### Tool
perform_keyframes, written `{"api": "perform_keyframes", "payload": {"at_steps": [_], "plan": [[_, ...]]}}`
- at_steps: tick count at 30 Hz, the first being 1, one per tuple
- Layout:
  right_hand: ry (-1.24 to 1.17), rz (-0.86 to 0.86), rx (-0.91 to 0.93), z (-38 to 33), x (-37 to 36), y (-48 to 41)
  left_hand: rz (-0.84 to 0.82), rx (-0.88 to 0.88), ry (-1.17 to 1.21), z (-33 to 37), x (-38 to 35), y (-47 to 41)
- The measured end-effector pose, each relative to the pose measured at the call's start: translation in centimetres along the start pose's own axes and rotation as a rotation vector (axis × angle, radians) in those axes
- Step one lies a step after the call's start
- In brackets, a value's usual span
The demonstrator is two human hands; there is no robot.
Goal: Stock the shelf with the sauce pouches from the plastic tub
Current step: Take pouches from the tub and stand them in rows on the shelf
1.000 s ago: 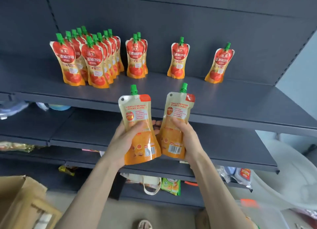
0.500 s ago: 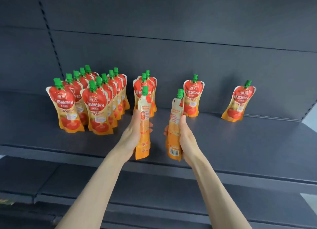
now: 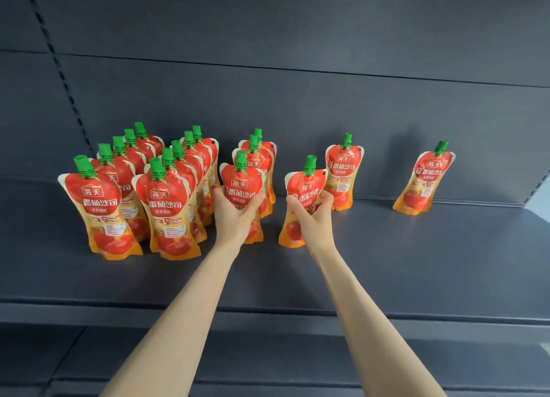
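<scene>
Two red-and-orange stand-up sauce pouches with green screw caps are being set on the middle of the dark grey metal shelf (image 3: pixel 387 262), printed fronts facing near. The left pouch (image 3: pixel 241 185) stands at the near end of a short file of matching pouches (image 3: pixel 259 158). The right pouch (image 3: pixel 306 185) stands just near and left of a single standing pouch (image 3: pixel 343 170). Their bases look to be on the shelf, though I cannot tell if they bear full weight. The step in hand appears to be the placing itself. The left hand (image 3: pixel 235 218) has a narrow grip on the left pouch, thumb on one side of its waist and fingers curled round the other. The right hand (image 3: pixel 311 218) holds the right pouch the same way. The next move calls for a gentle release once each base sits flat, the fingers opening sideways and drawing near without brushing the soft neighbours, which would likely tip. After that comes a fresh pair from the plastic tub, which is not in view. To the left stand two fuller rows of pouches (image 3: pixel 166 209), and far to the right one leaning pouch (image 3: pixel 425 179) stands alone by the dark back panel (image 3: pixel 297 84).
</scene>
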State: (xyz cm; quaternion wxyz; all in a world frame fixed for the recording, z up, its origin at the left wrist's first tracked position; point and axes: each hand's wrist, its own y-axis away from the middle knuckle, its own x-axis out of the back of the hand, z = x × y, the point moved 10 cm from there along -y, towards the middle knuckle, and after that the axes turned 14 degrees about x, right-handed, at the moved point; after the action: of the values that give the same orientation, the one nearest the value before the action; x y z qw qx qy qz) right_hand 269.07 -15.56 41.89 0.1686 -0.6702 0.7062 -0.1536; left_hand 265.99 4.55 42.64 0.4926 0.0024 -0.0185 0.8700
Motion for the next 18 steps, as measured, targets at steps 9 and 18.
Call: {"api": "perform_keyframes", "payload": {"at_steps": [9,18], "plan": [[0.339,-0.074,0.011,2.5,1.1,2.3,-0.129,0.021,-0.152,-4.2,1.2,-1.2],[0.559,-0.007,0.033,2.6,1.3,1.2,-0.152,-0.005,-0.195,-3.9,0.5,-2.2]]}}
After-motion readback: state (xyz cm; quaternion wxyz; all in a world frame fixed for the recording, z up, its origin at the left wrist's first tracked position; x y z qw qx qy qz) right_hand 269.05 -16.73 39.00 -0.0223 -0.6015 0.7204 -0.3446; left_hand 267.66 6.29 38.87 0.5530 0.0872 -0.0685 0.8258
